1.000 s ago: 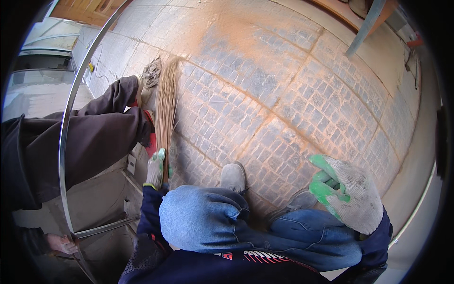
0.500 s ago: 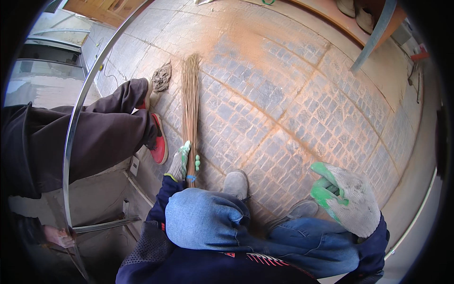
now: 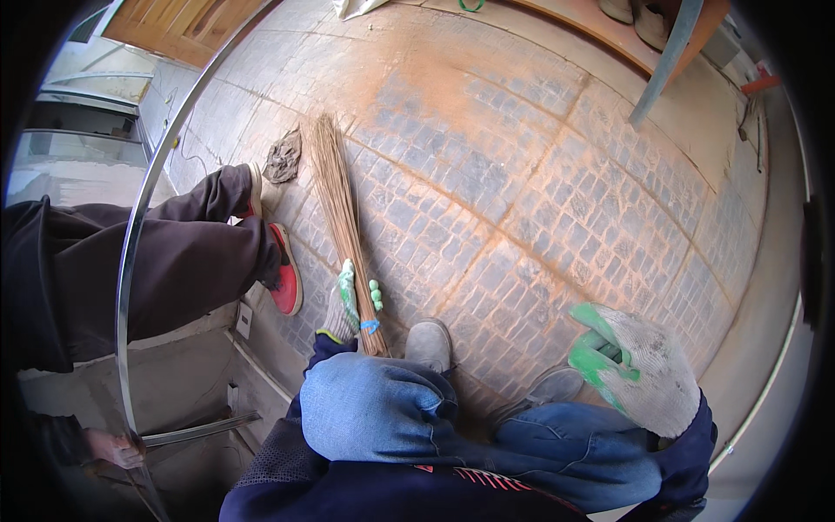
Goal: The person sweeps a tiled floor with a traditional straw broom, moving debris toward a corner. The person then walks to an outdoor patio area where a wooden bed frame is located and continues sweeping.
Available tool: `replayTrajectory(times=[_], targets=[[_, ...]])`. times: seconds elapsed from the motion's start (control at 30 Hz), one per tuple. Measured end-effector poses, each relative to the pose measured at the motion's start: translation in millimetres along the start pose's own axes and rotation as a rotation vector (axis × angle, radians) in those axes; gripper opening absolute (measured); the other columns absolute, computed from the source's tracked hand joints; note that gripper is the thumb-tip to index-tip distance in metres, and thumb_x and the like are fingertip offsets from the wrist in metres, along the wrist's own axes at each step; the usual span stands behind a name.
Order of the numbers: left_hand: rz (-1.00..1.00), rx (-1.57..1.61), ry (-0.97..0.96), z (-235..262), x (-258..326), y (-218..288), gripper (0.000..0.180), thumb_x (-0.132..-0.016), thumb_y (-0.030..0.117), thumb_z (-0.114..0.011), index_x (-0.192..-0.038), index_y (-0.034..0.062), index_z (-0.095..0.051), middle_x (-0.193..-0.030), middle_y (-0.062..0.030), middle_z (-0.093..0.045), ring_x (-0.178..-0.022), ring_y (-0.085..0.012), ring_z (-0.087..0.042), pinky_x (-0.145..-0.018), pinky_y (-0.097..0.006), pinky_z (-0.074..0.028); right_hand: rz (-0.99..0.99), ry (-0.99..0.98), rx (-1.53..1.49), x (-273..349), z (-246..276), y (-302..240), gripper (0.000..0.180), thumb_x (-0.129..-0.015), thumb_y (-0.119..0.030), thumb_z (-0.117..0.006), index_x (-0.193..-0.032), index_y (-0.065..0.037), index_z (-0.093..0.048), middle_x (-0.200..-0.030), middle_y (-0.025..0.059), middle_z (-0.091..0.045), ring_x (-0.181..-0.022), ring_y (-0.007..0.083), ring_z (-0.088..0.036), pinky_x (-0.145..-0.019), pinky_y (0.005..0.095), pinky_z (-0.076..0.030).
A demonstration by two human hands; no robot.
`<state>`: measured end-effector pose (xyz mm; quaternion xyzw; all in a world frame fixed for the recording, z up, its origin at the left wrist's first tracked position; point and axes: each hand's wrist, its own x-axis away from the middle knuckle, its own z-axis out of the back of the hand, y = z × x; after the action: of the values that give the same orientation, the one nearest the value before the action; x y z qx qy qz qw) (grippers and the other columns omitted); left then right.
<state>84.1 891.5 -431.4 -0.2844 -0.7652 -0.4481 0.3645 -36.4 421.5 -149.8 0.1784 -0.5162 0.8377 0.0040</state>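
Observation:
A bundled stick broom (image 3: 335, 196) of long thin straw-like twigs lies over the paved floor, tied with a blue band near its close end. Wrapped around its lower part is my left hand (image 3: 350, 300), in a grey and green work glove. My right hand (image 3: 635, 361), gloved in white and green, hovers beside my right knee. Its fingers are loosely bent, with a gap between thumb and fingers, and nothing shows in it. Reddish dust (image 3: 444, 65) covers the paving beyond the broom tip.
At the left, a person in dark trousers (image 3: 174, 270) and red shoes stands by a curved metal frame (image 3: 130, 278); a hand (image 3: 117, 448) grips it lower down. A crumpled brown rag (image 3: 283, 157) lies near the shoes. A metal leg (image 3: 665, 65) supports an orange-brown shelf holding shoes.
The broom has tilted, its tip swinging left and its tied end shifting right along with my left hand. My right hand stays nearly in place.

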Motion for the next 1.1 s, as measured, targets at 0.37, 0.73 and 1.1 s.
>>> replayTrajectory(times=[0.37, 0.73, 1.1], targets=[[-0.416, -0.683, 0.324, -47.4, 78.0, 58.2, 0.036, -0.1, 0.048, -0.066, -0.109, 0.0136, -0.06, -0.07, -0.0056, -0.063, -0.055, -0.0156, -0.064, -0.046, -0.032, -0.055, -0.001, -0.008, 0.017, 17.4, 2.1, 5.4, 0.054, -0.091, -0.004, -0.073, -0.143, -0.002, -0.058, -0.09, 0.007, -0.071, -0.074, 0.0146, -0.067, -0.07, 0.028, -0.056], [-0.56, -1.37, 0.489, -5.2, 177.2, 34.1, 0.039, -0.102, 0.031, -0.067, -0.129, 0.0035, -0.063, -0.08, -0.0022, -0.065, -0.067, -0.0102, -0.062, -0.061, -0.029, -0.054, 0.173, 0.009, 0.09, -2.0, -7.3, 17.5, 0.051, -0.092, -0.015, -0.077, -0.139, -0.004, -0.06, -0.095, 0.0099, -0.073, -0.079, 0.0199, -0.069, -0.073, 0.0314, -0.057], [-0.552, -1.088, 0.365, -12.7, 223.4, 14.2, 0.042, -0.102, 0.029, -0.066, -0.135, 0.0027, -0.062, -0.083, -0.0036, -0.068, -0.071, -0.0113, -0.064, -0.065, -0.03, -0.055, 0.181, 0.042, 0.088, -2.6, -7.5, 22.0, 0.053, -0.091, -0.01, -0.08, -0.14, -0.004, -0.061, -0.087, 0.0094, -0.073, -0.072, 0.0146, -0.07, -0.067, 0.0282, -0.057]])
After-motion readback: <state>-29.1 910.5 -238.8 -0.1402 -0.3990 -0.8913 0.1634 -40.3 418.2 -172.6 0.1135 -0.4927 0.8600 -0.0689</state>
